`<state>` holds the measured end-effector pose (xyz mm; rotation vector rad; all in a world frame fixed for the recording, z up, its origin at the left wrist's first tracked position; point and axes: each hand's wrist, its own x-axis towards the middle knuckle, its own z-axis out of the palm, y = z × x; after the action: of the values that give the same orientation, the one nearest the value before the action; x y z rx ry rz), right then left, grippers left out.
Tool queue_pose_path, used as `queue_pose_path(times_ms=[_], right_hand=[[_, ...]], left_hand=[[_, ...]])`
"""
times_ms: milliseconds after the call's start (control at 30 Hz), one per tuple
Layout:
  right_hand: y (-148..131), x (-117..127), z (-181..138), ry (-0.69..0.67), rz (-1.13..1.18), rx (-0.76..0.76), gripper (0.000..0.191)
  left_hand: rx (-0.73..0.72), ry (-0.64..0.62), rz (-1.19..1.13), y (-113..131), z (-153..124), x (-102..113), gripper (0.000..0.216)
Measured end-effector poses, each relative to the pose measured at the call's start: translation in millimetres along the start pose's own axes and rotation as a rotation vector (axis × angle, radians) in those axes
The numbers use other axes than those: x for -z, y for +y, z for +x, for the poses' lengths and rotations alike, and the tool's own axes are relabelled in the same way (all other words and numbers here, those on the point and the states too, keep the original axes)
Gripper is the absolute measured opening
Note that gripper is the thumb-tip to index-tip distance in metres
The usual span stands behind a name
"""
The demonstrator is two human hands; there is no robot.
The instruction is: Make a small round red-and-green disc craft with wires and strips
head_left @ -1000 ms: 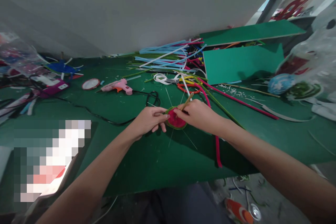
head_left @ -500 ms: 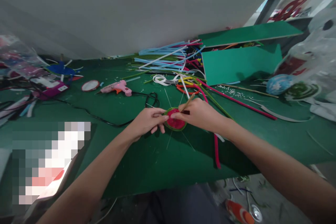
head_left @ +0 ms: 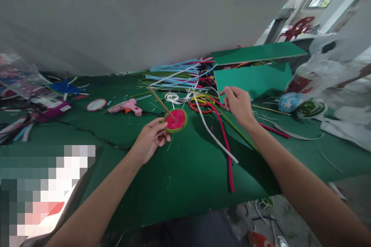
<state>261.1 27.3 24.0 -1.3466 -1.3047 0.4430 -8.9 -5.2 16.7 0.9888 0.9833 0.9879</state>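
My left hand [head_left: 152, 137] pinches the left edge of a round disc [head_left: 178, 117] with a red middle and green rim, like a watermelon slice. A thin wooden stick [head_left: 159, 99] stands tilted up and left from the disc's red face. Thin pale strands stick out around the disc. Raised over the table to the right, my right hand [head_left: 239, 104] has curled fingers, thumb and index close together; anything between them cannot be made out. Below it lie a white pipe cleaner [head_left: 209, 131] and a red one [head_left: 224, 135].
Scissors with orange and yellow handles [head_left: 201, 107] lie behind the disc. A pink glue gun [head_left: 126, 107] rests to the left. Bundled blue pipe cleaners [head_left: 174, 77], a green box [head_left: 252, 81] and plastic bags [head_left: 324, 65] line the back. A blurred-out device [head_left: 49, 197] stands front left.
My right hand has let go of the wooden stick and moved up and right. The disc has shifted left and up in my left hand, with the stick still standing from it.
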Motion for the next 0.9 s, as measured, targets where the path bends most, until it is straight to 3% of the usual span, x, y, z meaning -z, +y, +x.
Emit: queue_pose_path(times_ms=[100, 233, 300, 400, 467, 800, 900], right_hand=[[8, 5, 7, 0.064, -0.032, -0.024, 0.020], [14, 16, 14, 0.064, -0.234, -0.010, 0.030], [17, 21, 16, -0.087, -0.504, 0.048, 0.026], [22, 24, 17, -0.414, -0.946, 0.107, 0.025], [26, 24, 19, -0.568, -1.104, 0.133, 0.028], [11, 6, 47, -1.006, -1.246, 0.256, 0.022], [12, 8, 50, -1.042, -1.205, 0.243, 0.020]], left_hand=[[-0.083, 0.059, -0.139, 6, -1, 1, 0.018], [-0.096, 0.102, -0.182, 12, -4, 1, 0.017], [-0.071, 0.100, -0.158, 11, -4, 0, 0.017], [-0.033, 0.063, -0.102, 8, -4, -2, 0.017], [-0.012, 0.034, -0.071, 4, -3, -3, 0.018], [0.021, -0.066, 0.150, -2, -7, -9, 0.024], [0.017, -0.100, 0.220, -3, -9, -12, 0.026]])
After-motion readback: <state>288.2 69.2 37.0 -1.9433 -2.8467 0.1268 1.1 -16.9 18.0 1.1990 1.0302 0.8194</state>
